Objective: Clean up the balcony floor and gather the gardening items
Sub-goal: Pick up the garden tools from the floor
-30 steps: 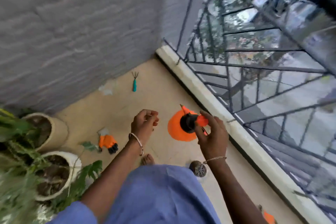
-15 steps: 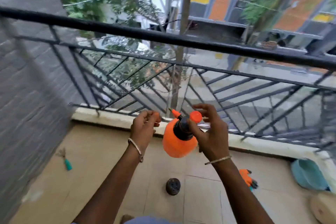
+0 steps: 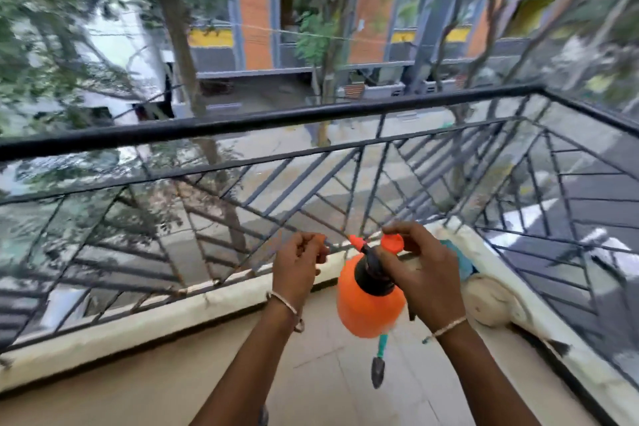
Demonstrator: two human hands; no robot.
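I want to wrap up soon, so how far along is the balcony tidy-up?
Early, it seems. Done: no gathered pile shows. In hand: the right hand grips the orange spray bottle by its black neck, off the floor; the left hand is curled near its nozzle. Left: a trowel lies on the floor below, and a pale pot sits in the corner.

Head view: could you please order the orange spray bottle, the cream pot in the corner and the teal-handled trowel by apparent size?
1. The round orange plastic spray bottle, though held nearest the camera.
2. The cream round pot, farther off, partly hidden.
3. The teal-handled, dark-bladed trowel, partly behind the bottle.
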